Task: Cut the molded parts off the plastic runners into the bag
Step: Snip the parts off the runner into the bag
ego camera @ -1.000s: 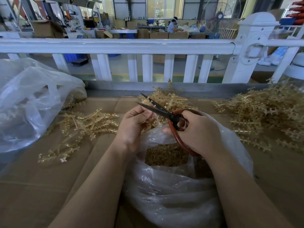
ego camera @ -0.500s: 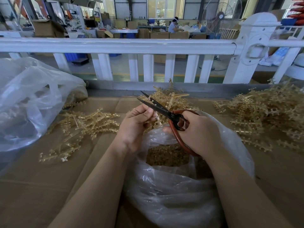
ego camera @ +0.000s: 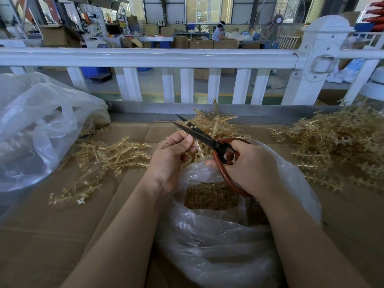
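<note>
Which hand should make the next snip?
Right hand: it grips the red-handled black scissors, blades open. The left hand pinches the tan plastic runner above the clear plastic bag.

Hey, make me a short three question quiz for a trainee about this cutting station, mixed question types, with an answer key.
1. True or false: the right hand grips the scissors by their red handles.
2. What does the left hand pinch? A) a plastic runner B) a knife C) a glove
3. Fill in: the cut parts lie inside the clear ____ below the hands.

Key: 1 true; 2 A; 3 bag.
</note>
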A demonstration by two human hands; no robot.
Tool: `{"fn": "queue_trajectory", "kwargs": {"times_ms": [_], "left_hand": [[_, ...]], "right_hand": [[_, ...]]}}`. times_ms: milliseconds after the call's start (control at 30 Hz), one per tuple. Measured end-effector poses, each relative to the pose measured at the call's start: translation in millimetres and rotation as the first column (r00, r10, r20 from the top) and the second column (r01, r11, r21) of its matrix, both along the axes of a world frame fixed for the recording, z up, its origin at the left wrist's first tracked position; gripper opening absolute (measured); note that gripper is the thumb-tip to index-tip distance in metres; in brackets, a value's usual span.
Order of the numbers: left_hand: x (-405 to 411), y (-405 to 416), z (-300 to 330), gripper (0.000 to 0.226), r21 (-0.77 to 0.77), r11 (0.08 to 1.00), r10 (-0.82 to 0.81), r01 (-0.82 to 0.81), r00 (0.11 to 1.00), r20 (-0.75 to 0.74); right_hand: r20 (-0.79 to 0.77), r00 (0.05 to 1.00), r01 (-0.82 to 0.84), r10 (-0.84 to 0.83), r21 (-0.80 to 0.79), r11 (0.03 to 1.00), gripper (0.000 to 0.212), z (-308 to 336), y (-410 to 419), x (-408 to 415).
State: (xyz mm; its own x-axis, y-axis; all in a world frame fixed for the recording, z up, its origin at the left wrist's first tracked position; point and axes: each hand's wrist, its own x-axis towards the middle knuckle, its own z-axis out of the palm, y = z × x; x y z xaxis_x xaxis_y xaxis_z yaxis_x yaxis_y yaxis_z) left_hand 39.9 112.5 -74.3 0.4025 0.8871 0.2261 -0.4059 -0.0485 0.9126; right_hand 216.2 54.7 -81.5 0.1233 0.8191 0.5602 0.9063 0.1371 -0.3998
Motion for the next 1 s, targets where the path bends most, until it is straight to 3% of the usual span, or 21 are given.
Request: {"fn": "queue_trajectory", "kwargs": {"times_ms": [133,267,500,800,900,1000], "left_hand": [[0.3,2.0,-1.7,0.009,-0.003,1.000,0.007,-0.007,1.000,-0.017],[0.5,2.4,-1.7,0.010,-0.010,1.000,-0.001,0.001,1.000,-0.008],[-0.2,1.0,-0.7,0.005,-0.002,1.000,0.004,-0.004,1.000,0.008],[-0.5,-1.5,-0.2,0.018,0.288,0.912,0.315,-0.291,0.948,-0.040],[-2.2,0.4,-1.5,0.013,0.291,0.903,0.345,-0.316,0.937,-0.055],[-3.1,3.2,-2.3,0.026,0.249,0.926,0.303,-0.283,0.952,-0.047]], "right_hand": [[0.002,1.000,0.009,-0.009,-0.009,1.000,0.072,-2.8,1.8,1.6],[-0.005,1.000,0.010,-0.011,-0.041,0.999,0.081,-2.5,2.6,1.7],[0.011,1.000,0.016,-0.015,-0.030,0.999,0.074,-4.7,3.0,4.1],[0.026,1.000,0.017,-0.016,-0.027,0.999,0.074,-1.6,0.4,6.0],[0.039,0.999,0.014,-0.013,-0.024,1.000,0.070,-0.7,0.8,6.3],[0.053,0.998,0.017,-0.015,-0.029,0.999,0.072,-1.1,0.8,5.6]]}}
